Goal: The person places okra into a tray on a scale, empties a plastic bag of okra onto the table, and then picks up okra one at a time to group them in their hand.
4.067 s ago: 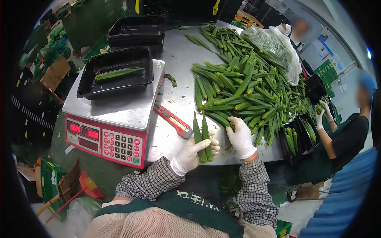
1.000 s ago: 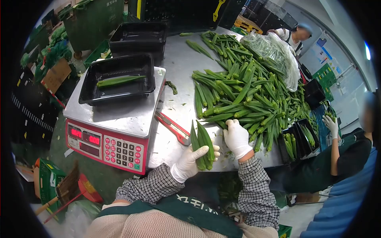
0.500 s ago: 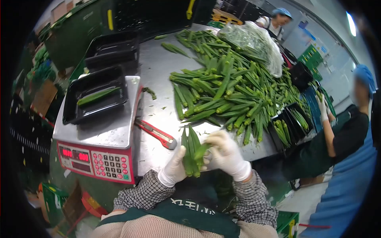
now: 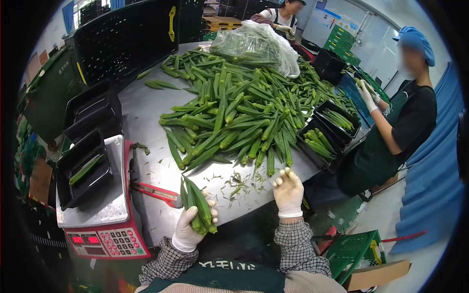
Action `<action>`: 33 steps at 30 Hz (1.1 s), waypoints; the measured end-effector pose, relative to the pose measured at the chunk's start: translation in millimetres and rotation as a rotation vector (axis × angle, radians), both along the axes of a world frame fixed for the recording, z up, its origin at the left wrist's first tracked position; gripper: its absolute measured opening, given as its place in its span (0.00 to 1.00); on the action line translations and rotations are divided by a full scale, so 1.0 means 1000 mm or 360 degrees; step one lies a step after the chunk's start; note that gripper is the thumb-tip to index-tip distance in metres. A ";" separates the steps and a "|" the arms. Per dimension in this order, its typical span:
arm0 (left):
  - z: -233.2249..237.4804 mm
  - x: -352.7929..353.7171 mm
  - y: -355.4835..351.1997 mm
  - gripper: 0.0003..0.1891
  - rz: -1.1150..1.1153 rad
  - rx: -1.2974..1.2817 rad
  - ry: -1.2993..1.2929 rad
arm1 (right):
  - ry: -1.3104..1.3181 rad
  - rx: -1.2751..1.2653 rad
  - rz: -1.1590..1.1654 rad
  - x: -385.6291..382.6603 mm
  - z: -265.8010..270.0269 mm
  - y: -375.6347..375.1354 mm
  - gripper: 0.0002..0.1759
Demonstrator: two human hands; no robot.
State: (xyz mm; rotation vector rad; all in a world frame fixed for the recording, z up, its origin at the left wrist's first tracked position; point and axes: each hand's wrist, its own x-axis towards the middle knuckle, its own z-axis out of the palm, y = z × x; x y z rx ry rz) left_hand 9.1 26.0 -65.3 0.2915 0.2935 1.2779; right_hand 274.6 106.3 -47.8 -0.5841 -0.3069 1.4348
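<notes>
My left hand (image 4: 188, 232), in a white glove, is closed around several okra pods (image 4: 196, 202), their tips pointing away from me. My gloved right hand (image 4: 288, 194) is in front of the near edge of a large okra pile (image 4: 229, 117), its fingers apart and slightly bent, with nothing in it. Short okra scraps (image 4: 238, 185) lie on the metal table (image 4: 159, 215) between the hands. Just beyond my left hand lies a red utility knife (image 4: 159, 194). To the left, one okra pod (image 4: 86, 169) rests in a black tray (image 4: 73, 193) on a red scale (image 4: 105, 241).
Stacked black trays (image 4: 93, 110) stand behind the scale. Two black trays holding okra (image 4: 320, 141) sit at the right table edge. A plastic bag of okra (image 4: 259, 46) lies at the back. One co-worker (image 4: 400, 127) stands at right, another (image 4: 283, 19) at the far side.
My right hand has moved away from the okra in my left hand, rightward toward the pile, and its fingers have spread. The view has turned to the right.
</notes>
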 end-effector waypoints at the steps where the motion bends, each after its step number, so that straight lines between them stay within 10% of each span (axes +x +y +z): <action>1: 0.001 0.000 0.000 0.29 0.0000 0.0008 0.0007 | 0.0058 0.0012 0.0021 0.004 -0.004 -0.003 0.08; 15: 0.005 0.002 0.001 0.29 0.0015 0.0009 0.0062 | 0.0215 0.0922 0.0232 0.041 0.058 -0.005 0.21; 23: 0.002 0.001 0.005 0.30 0.0040 0.0055 0.0123 | 0.0178 0.0280 0.0087 0.047 -0.001 0.011 0.22; 29: 0.004 0.003 0.001 0.30 0.0056 0.0080 0.0129 | -0.0580 0.0336 0.0371 -0.016 -0.008 -0.026 0.21; 33: 0.001 0.003 0.001 0.30 0.0050 0.0066 0.0135 | -0.1786 0.0343 0.0150 -0.039 -0.019 -0.032 0.14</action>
